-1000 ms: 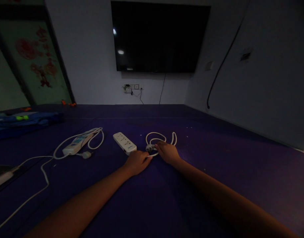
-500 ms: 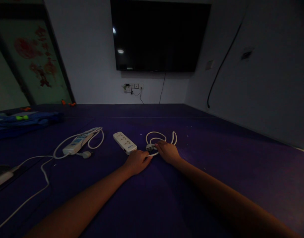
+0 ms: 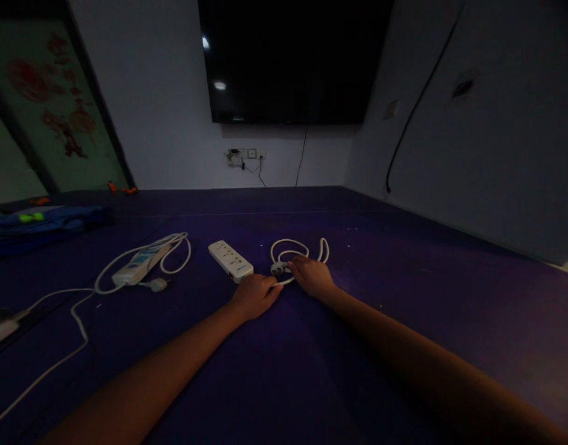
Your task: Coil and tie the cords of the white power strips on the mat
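Slanting far-left to near-right lies the power strip [image 3: 230, 261]; both hands [image 3: 254, 296] [image 3: 313, 278] grip the cord [image 3: 290, 240].

Cord [image 3: 290, 240] partly behind right hand [image 3: 311, 277]

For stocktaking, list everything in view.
Oblong power strips: 2, white, centre, left
Thin cords: several, white, centre, left
Pronged plugs: 2, white, centre, left
Oblong block: 1, white, left edge
Cloth: 1, blue, left
Small objects: several, orange, left
Decorated panel: 1, green, left
Flat television: 1, black, wall
Square sockets: several, white, wall
Hanging cables: several, black, walls
Flat surface: 1, purple, foreground
Left hand: 1, bare, by centre strip
Right hand: 1, bare, over cord
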Demonstrator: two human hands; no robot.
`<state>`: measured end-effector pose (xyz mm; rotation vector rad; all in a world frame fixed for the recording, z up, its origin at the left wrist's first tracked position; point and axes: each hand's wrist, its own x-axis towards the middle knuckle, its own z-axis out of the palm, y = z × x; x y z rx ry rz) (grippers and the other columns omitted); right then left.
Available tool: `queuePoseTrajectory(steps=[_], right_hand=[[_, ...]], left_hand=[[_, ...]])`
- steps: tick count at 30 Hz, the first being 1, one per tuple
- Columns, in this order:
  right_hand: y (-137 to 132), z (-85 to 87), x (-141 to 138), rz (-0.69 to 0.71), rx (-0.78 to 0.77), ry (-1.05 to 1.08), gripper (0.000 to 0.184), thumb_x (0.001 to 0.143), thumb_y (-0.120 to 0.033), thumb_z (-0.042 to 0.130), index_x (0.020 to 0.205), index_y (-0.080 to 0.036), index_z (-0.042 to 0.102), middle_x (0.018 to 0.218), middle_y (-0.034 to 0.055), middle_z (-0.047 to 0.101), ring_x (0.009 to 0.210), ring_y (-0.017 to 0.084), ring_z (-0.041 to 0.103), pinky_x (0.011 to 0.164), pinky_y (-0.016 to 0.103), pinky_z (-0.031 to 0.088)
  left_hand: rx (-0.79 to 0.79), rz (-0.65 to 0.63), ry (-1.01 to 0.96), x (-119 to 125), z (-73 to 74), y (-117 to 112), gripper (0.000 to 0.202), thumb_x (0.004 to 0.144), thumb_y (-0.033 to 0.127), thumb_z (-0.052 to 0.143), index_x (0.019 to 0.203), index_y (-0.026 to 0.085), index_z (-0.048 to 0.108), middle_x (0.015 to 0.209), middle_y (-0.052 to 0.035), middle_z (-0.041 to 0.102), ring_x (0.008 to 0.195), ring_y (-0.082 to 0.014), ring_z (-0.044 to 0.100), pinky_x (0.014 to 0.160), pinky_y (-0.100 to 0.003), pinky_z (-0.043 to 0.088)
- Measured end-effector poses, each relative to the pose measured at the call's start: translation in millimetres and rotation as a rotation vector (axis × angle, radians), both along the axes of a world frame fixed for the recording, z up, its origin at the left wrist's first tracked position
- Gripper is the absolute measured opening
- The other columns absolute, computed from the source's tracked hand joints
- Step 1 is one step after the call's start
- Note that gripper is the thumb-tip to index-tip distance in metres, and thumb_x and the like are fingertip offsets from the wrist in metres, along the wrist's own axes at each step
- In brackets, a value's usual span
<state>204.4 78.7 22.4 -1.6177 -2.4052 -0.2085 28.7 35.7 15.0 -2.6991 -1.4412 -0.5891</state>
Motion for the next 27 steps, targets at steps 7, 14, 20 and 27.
queuePoseTrajectory(steps=[7,14,20,27], right_hand=[[0.4,0.0,-0.3,0.011,0.001,-0.009,0.047,0.093,-0.039,0.017,0.103,-0.017,0.057,0.103,0.0095,0.061,0.090,0.019,0.058,0.067,0.025,0.040],[2.3,-1.9,0.3,0.008,-0.012,-0.003,0.048,0.093,-0.040,0.017,0.101,-0.017,0.058,0.102,0.0102,0.061,0.091,0.019,0.058,0.069,0.024,0.040],[3.0,-3.3,0.6,0.004,0.015,0.006,0.045,0.093,-0.040,0.019,0.101,-0.017,0.056,0.098,0.0092,0.062,0.088,0.019,0.060,0.066,0.024,0.039],[5.4,-6.9,2.6,0.015,0.041,-0.001,0.043,0.093,-0.039,0.019,0.096,-0.017,0.056,0.094,0.0091,0.063,0.083,0.018,0.061,0.064,0.023,0.039]], left_hand=[[0.007,-0.013,-0.011,0.1,1.3,-0.6,0.038,0.088,0.039,0.034,0.071,0.016,0.059,0.061,-0.0029,0.058,0.058,-0.0144,0.053,0.055,-0.025,0.033],[0.000,-0.013,-0.026,-0.1,0.0,0.1,0.038,0.088,0.039,0.034,0.070,0.016,0.059,0.061,-0.0030,0.058,0.058,-0.0140,0.053,0.055,-0.025,0.033],[0.026,-0.021,-0.025,-0.1,-1.9,1.3,0.038,0.088,0.038,0.033,0.069,0.016,0.058,0.061,-0.0032,0.059,0.057,-0.0141,0.054,0.055,-0.025,0.033],[0.037,-0.012,-0.025,1.4,-4.1,2.3,0.039,0.088,0.039,0.033,0.071,0.016,0.059,0.064,-0.0042,0.061,0.061,-0.0157,0.056,0.058,-0.026,0.036]])
